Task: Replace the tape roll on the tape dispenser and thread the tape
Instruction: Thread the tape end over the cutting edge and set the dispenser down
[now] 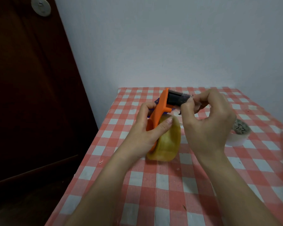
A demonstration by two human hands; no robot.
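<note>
An orange tape dispenser (160, 108) is lifted over the checked table, with a yellowish clear tape roll (167, 142) mounted on it. My left hand (145, 128) grips the dispenser's orange frame, thumb resting on the roll's edge. Its black toothed cutter head (176, 97) points away from me. My right hand (206, 121) pinches the loose tape end at the right side of the cutter head, thumb and forefinger closed together. The tape end itself is barely visible between the fingers.
A second, smaller clear tape roll (237, 134) lies on the red-and-white checked tablecloth (170, 185) to the right, partly behind my right hand. A dark wooden door (26, 95) stands at the left, beyond the table's left edge. A pale wall is behind.
</note>
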